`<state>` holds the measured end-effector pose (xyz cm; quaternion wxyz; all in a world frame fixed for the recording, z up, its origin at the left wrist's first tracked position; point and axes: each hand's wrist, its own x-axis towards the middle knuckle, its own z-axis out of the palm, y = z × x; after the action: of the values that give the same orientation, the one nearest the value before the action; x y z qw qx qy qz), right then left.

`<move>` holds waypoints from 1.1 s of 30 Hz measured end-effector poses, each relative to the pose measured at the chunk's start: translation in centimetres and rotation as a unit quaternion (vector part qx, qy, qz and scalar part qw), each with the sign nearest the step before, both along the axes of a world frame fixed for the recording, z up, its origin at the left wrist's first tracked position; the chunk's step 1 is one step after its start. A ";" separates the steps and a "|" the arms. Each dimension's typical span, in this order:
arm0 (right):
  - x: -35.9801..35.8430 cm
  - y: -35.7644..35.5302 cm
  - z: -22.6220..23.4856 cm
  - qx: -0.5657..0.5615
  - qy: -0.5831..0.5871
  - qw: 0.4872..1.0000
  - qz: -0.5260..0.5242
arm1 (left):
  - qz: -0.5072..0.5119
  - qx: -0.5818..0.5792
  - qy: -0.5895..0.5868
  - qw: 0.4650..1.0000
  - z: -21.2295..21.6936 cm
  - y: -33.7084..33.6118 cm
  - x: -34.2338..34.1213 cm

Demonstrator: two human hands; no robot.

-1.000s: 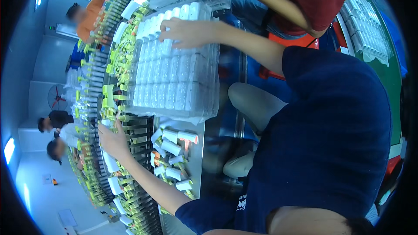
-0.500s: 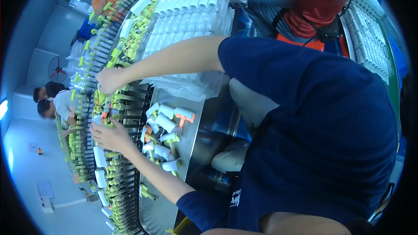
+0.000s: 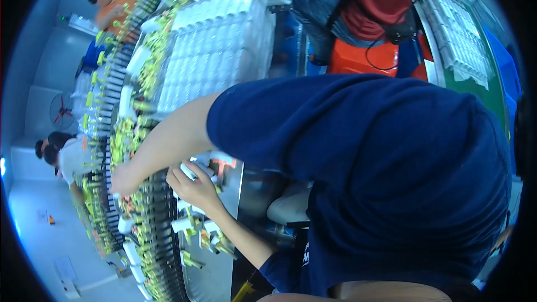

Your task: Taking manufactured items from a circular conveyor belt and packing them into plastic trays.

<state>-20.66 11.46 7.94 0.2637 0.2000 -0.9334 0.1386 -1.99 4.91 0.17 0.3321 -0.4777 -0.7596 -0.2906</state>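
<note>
Gripped in the left hand (image 3: 194, 191), a small white piece (image 3: 189, 171) shows between thumb and curled fingers above a metal bench (image 3: 208, 282), its lower part hidden by the hand. The right hand (image 3: 124, 180), blurred, reaches across to a long row of yellow-green parts (image 3: 146, 229) on dark prongs; its fingers point away from view, and whether they close on anything cannot be told. Both bare forearms extend from a navy shirt (image 3: 386, 179), the right one passing over the row's near edge. On the bench beside the left hand sits an orange-red T-shaped piece (image 3: 225, 166), while a loose cluster of white and green pieces (image 3: 189, 225) lies nearer the wearer's left elbow. White blocks (image 3: 131, 251) rest along the outer side of the row. Beyond the right arm stands a stack of clear plastic trays (image 3: 210, 45) filled with rows of white, rounded pieces. Past it, a co-worker in a red shirt (image 3: 372, 0) sits on an orange-red stool (image 3: 363, 59), one arm stretched toward the line. More filled trays (image 3: 458, 36) lie on a green surface (image 3: 475, 86) behind. Across the line, a person in orange (image 3: 122, 6) works near a wall, and a round fan (image 3: 61, 110) stands farther back.
</note>
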 end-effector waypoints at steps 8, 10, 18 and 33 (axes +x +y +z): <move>15.8 -0.2 4.4 0.036 -0.035 0.960 0.275 | -0.157 -0.032 -0.016 0.987 1.2 6.9 -3.9; 28.5 5.3 8.0 -0.011 -0.051 0.997 -0.064 | -0.215 -0.037 -0.053 0.975 1.3 9.9 -4.4; 38.7 24.4 -2.7 -0.085 0.126 0.941 -0.303 | -0.153 -0.204 -0.079 0.964 5.3 35.5 -7.1; 39.5 29.0 -5.9 -0.106 0.138 0.894 -0.413 | -0.086 -0.118 -0.301 0.942 5.1 38.1 -6.6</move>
<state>18.84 40.42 2.07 0.4427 -0.2160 -0.8659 0.0866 -8.58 43.05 5.29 0.0032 -0.4677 -0.8087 -0.3567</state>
